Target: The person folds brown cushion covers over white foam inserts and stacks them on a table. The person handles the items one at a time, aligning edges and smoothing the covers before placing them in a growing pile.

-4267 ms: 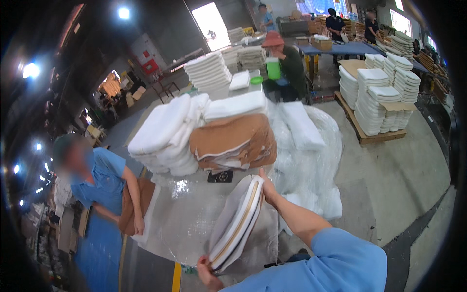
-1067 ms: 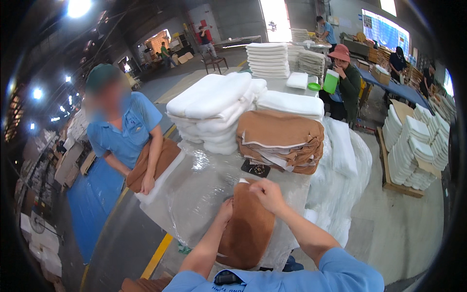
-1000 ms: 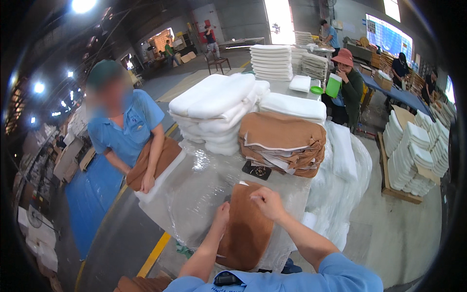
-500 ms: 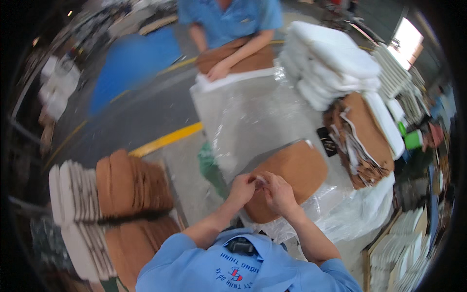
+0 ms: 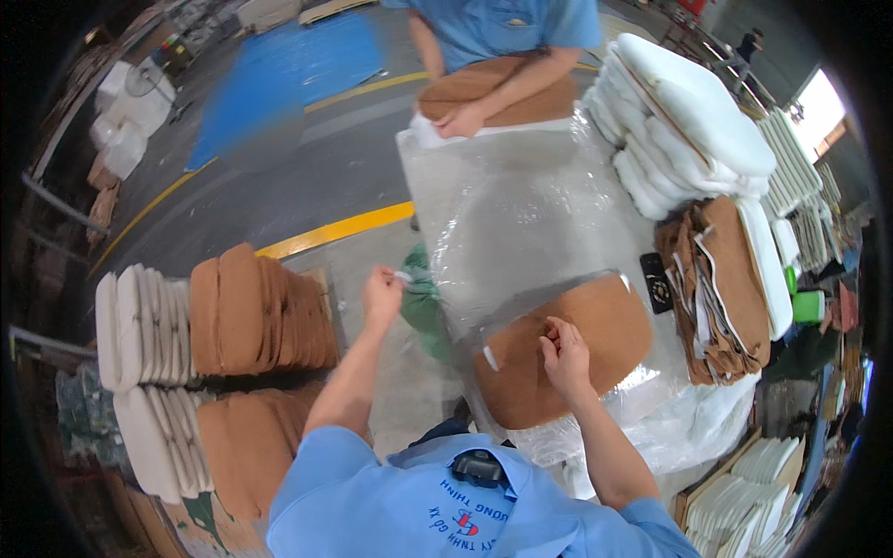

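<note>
A brown seat cushion (image 5: 595, 325) lies flat on the plastic-covered table before me. My right hand (image 5: 566, 356) is over it, fingers slightly bent and apart, with nothing visible in them. Off the table's left edge, my left hand (image 5: 381, 299) pinches a small white strip (image 5: 402, 277) above a green bag (image 5: 423, 312). Another small white piece (image 5: 490, 358) sits on the left part of the cushion. Across the table, a co-worker in a blue shirt (image 5: 507, 33) rests both hands by a brown cover (image 5: 521, 88) with white padding under it.
To the left stand stacked brown cushions (image 5: 246, 316) and white pads (image 5: 139, 325). On the table's right are a white padding pile (image 5: 698, 112), brown covers (image 5: 721, 279) and a black phone-like object (image 5: 656, 282). Clear plastic sheeting (image 5: 642, 418) hangs over the near edge.
My hands have parted: the left moved left off the cushion with the white strip, while the right stays over the cushion. The view has shifted, too.
</note>
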`<state>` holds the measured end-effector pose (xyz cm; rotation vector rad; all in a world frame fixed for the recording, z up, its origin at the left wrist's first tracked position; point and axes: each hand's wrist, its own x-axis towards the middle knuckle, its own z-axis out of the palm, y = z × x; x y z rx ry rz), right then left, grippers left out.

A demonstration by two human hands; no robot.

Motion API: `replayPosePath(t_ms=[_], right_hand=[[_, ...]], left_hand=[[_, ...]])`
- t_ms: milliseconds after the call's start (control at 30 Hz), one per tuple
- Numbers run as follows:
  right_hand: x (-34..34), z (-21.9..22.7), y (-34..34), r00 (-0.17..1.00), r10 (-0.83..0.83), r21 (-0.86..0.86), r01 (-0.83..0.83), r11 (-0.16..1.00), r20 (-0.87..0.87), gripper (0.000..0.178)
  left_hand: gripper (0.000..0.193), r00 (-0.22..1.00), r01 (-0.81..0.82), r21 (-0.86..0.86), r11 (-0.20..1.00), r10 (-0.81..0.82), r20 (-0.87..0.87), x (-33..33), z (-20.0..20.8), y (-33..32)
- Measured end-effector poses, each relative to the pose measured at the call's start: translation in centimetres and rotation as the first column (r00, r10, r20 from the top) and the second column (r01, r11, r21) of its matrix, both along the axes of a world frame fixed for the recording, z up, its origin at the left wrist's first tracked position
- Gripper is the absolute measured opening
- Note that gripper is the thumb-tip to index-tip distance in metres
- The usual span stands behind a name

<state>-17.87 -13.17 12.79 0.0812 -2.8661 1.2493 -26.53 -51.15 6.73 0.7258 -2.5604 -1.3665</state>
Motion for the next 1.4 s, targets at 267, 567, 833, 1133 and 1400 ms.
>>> replayPosePath(t_ms=[267, 567, 833, 1133, 1400], right_hand=[[0.4, -3.2, 2.0, 0.945, 0.036, 0.065, -0.016, 0.998, -0.325, 0.021], [0.4, -3.3, 2.1, 0.939, 0.054, 0.003, -0.056, 0.998, -0.339, 0.021], [1.1, -1.9, 4.2, 0.968, -0.244, -0.603, 0.23, 0.764, 0.059, 0.022], [11.5, -3.3, 11.5, 0.475, -0.853, -0.194, 0.877, 0.439, 0.217, 0.039], [14.9, -2.0, 5.4, 0.577, -0.627, -0.791, 0.603, -0.105, 0.523, 0.06]], left_hand=[[0.036, 0.803, 0.593, -0.371, 0.715, -0.49, 0.34, -10.0, -2.3, 4.9], [0.054, 0.868, 0.349, -0.435, 0.83, -0.112, 0.483, -8.5, -0.8, 4.4], [0.034, 0.931, 0.364, 0.252, 0.897, -0.362, -0.055, -2.1, 2.0, 11.7], [0.061, 0.391, 0.731, 0.593, 0.336, -0.92, 0.039, 2.2, 4.9, 24.8], [0.089, 0.075, 0.997, 0.004, 0.077, -0.977, 0.198, 10.8, 13.7, 30.8]])
